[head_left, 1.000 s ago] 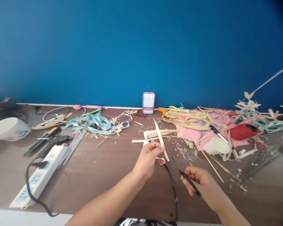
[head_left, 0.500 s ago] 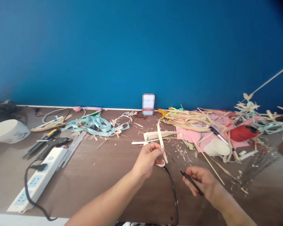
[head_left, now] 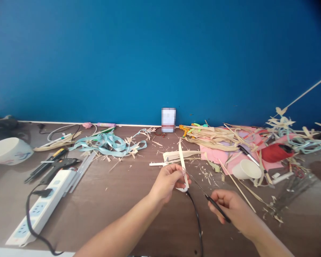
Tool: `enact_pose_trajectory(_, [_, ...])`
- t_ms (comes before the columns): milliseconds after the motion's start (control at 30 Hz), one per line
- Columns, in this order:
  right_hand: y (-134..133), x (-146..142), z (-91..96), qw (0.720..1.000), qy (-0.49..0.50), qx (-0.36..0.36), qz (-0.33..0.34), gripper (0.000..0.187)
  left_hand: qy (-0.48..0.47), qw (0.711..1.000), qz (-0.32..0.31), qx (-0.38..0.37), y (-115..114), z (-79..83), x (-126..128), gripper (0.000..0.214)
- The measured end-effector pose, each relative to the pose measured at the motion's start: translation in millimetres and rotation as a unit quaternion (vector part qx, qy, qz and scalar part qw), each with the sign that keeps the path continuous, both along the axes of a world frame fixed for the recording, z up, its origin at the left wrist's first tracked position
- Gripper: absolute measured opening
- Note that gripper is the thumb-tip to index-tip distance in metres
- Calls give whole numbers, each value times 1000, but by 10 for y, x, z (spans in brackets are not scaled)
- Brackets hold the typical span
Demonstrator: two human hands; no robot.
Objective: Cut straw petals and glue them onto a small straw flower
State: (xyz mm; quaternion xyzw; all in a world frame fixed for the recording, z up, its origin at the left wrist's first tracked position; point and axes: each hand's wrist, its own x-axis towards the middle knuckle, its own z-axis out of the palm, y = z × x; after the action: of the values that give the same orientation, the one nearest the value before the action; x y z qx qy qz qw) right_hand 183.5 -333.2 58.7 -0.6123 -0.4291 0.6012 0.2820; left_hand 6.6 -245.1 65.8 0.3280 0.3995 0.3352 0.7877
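Between the thumb and fingers of my left hand (head_left: 169, 180) is a flat, pale strip of dried husk (head_left: 182, 157), pointing away from me with its near end below the fingers. My right hand (head_left: 227, 203) is closed around the black handle of scissors (head_left: 216, 207), seen edge-on. Their thin metal blades slant up to the left and reach the strip beside my left fingertips. Whether the blades are parted cannot be made out. Just under my left hand lies a white rounded object with a black cable (head_left: 196, 210), partly hidden by the fingers.
Blue ribbon (head_left: 109, 142) lies tangled at the back left, behind a glue gun (head_left: 59, 169) and a white power strip (head_left: 42, 207). On the right are piled husks (head_left: 214, 137), pink paper (head_left: 215, 153), a white cup (head_left: 247, 169) and a red spool (head_left: 275, 152). Husk scraps litter the table.
The husk strip's near end has shifted slightly down and left against the white object. Both hands keep nearly the same place and grip; the view has tilted very slightly.
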Motion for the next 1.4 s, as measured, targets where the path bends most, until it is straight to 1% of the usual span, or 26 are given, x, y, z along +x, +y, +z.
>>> enact_pose_trajectory(233, [8, -24, 25, 1000, -10, 1, -3, 27, -7, 1000, -12, 9, 1, -25, -17, 17])
enact_pose_trajectory(367, [17, -50, 44, 1000, -14, 1, -6, 27, -3, 1000, -19, 1, 2, -16, -30, 15])
enact_pose_trajectory(533, [19, -75, 23, 1000, -8, 2, -18, 29, 3, 1000, -14, -12, 19, -23, -45, 15])
enact_pose_trajectory(667, [21, -84, 21, 1000, -8, 3, -17, 30, 6, 1000, -14, -7, 37, -57, -59, 15])
enact_pose_trajectory(833, [28, -73, 27, 1000, -16, 4, 1, 29, 28, 999, -11, 9, 54, -89, -83, 14])
enact_pose_trajectory(1000, [45, -26, 37, 999, -10, -7, 40, 28, 73, 997, -16, 27, 60, -45, -123, 15])
enact_pose_trajectory(1100, [61, 0, 73, 997, -27, -14, 65, 25, 91, 995, -22, 42, 65, -21, -152, 16])
enact_pose_trajectory(1233, [87, 18, 131, 996, -61, -20, 68, 25, 110, 991, -32, 66, 81, -25, -184, 16])
enact_pose_trajectory(1400, [113, 50, 136, 995, -66, -4, 80, 27, 137, 985, -60, 82, 113, -26, -218, 17])
